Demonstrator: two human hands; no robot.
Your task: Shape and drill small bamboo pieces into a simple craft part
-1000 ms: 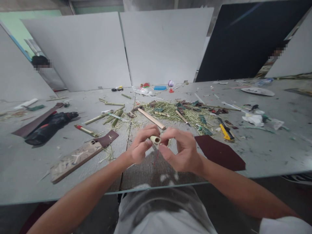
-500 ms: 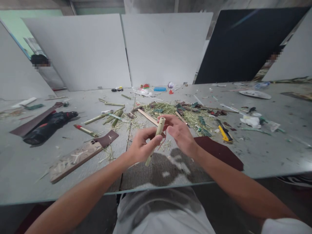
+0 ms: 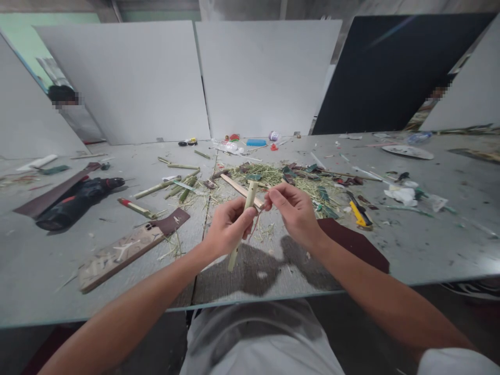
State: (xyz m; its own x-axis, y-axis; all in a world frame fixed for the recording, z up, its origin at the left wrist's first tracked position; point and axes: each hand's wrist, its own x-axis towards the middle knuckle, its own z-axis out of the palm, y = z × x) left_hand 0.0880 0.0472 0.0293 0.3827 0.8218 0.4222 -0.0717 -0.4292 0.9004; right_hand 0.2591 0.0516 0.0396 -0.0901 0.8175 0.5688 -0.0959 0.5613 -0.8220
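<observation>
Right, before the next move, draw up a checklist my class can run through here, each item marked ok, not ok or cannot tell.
1. Tube held: ok; the left hand grips the bamboo tube.
2. Thread held: ok; the right hand pinches the reddish thread.
3. Thread secured to tube: cannot tell; fingers hide it.
4. Cutter away from fingers: ok; the yellow cutter lies apart, to the right.
5. Table free of scraps: not ok; shavings lie beyond the hands.

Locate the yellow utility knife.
In the head view, the yellow utility knife lies on the right of the table, just beyond the maroon sheet and right of the shavings pile.
</observation>
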